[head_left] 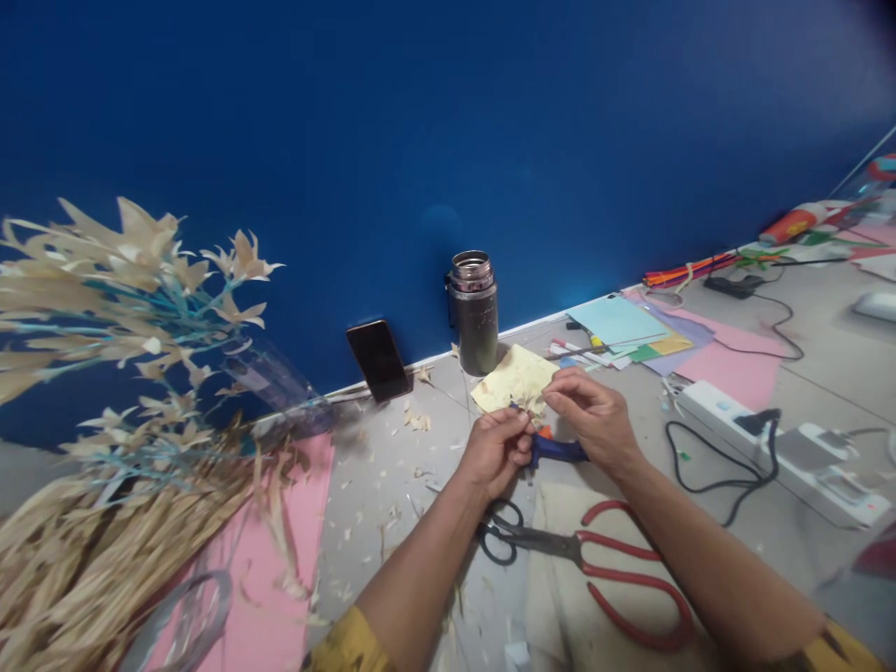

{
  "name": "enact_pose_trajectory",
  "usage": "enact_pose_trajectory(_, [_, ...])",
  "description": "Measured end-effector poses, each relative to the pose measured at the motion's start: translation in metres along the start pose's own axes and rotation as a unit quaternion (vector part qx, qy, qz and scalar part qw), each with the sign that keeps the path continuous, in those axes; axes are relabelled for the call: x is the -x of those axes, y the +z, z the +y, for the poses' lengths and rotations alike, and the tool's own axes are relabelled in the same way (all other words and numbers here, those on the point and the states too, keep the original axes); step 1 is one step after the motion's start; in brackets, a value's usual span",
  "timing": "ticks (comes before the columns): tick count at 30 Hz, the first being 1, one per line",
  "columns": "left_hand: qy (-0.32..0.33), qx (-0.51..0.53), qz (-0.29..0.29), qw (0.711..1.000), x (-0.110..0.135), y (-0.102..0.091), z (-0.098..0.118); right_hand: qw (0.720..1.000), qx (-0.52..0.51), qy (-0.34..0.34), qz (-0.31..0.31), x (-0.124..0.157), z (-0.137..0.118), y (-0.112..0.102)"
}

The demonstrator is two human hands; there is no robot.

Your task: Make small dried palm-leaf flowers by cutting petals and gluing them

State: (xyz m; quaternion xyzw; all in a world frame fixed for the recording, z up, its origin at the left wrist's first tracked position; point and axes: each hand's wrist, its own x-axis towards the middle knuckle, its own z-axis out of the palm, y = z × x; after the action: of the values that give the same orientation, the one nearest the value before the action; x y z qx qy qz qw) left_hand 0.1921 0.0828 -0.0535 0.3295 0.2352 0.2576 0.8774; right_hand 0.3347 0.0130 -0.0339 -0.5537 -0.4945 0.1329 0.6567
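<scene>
My left hand (498,450) is closed, its thumb and fingers pinching a small pale flower-like piece (526,405). Close by on the right, my right hand (589,411) has its fingertips pressed together beside that piece; whatever they hold is too small to make out. A blue tool (558,449) with an orange part lies under and between the hands, partly hidden. Behind the fingers is a yellow sheet of paper (514,373). Nearer me, between my forearms, lie large red-handled scissors (616,553) and smaller black-handled scissors (505,534).
An unlidded dark flask (477,327) and a leaning phone (379,359) stand by the blue wall. Left are pale flowers on blue stems (175,271), dried husks (91,560) and pink paper (280,560). Right are coloured sheets (620,322) and a power strip (784,457) with cables.
</scene>
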Motion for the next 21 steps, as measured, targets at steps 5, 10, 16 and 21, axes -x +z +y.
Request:
enact_pose_trajectory(5, [-0.022, 0.01, -0.008, 1.0, 0.0004, 0.0001, 0.0002, 1.0, 0.022, 0.002, -0.013, 0.0012, 0.0018, 0.004])
enact_pose_trajectory(10, [-0.028, 0.016, -0.009, 0.999, 0.0006, 0.0005, 0.0009, 1.0, 0.024, 0.006, -0.008, 0.0019, 0.0028, 0.0066])
enact_pose_trajectory(16, [-0.026, 0.01, -0.023, 0.999, 0.0008, 0.0001, 0.0014, 1.0, 0.028, 0.001, -0.012, 0.0022, 0.0064, 0.0065])
enact_pose_trajectory(21, [-0.02, -0.013, -0.015, 1.0, 0.0016, 0.0011, 0.0013, 0.999, 0.029, -0.004, -0.018, 0.0018, 0.0066, 0.0064])
